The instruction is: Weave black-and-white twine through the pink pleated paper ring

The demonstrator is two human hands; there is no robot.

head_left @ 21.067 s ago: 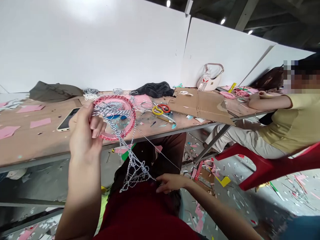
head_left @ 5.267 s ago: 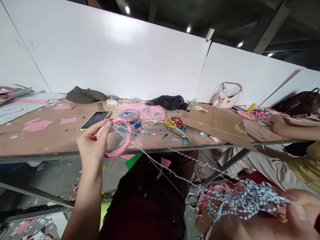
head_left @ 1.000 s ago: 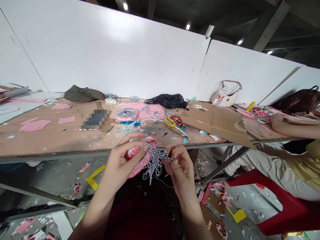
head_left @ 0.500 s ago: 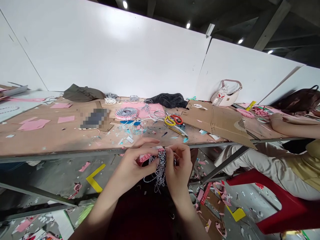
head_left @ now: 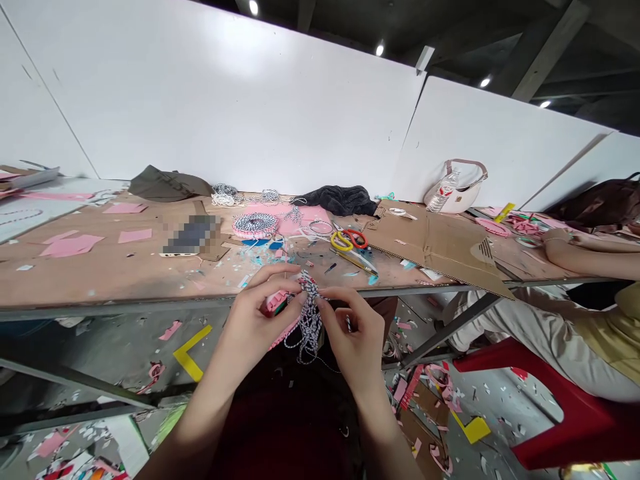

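My left hand (head_left: 260, 320) is closed around a pink, pleated-looking piece (head_left: 276, 303), mostly hidden behind its fingers. A tangled bundle of black-and-white cord (head_left: 310, 317) hangs from that piece, between my two hands. My right hand (head_left: 355, 327) pinches the cord near the top of the bundle, thumb against forefinger. One loose strand trails down towards my right wrist. Beyond my hands, on the table, lies a round pink piece (head_left: 255, 225) wound with the same cord. To its right are scissors with yellow handles (head_left: 341, 241) and others with red handles (head_left: 356, 237).
Paper scraps litter the wooden table (head_left: 165, 283). A phone (head_left: 193, 235), a cap (head_left: 167, 183), a dark cloth (head_left: 343, 200), cardboard (head_left: 435, 243) and a white bag (head_left: 463, 197) lie along it. A person's forearm (head_left: 590, 257) rests at right, above a red chair (head_left: 575, 417).
My hands have shifted slightly left and up with the pink piece, which is now turned. My right fingers have moved apart from the piece and pinch the cord.
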